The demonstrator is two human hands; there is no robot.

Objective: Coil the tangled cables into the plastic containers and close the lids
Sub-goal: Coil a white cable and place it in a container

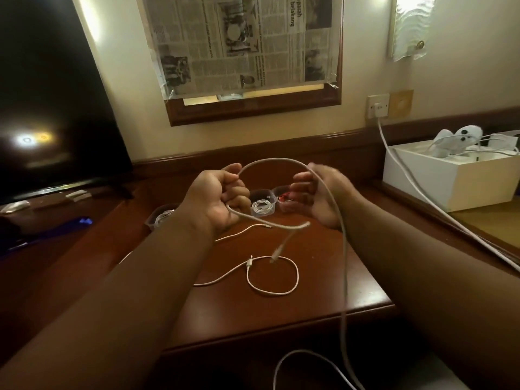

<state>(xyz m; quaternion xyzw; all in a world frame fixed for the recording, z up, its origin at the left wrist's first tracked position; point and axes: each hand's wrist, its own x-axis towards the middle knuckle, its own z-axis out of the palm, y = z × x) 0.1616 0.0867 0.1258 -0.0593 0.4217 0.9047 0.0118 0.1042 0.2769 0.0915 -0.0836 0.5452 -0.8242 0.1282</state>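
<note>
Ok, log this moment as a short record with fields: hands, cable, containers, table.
left hand: grips the held cable
right hand: blurred, cable runs over it; grip unclear
held cable: arcs between both hands, long end hangs off the table's front edge
containers: open container holds a coiled white cable; red item in the one beside it
table: loose cable in a loop
</note>
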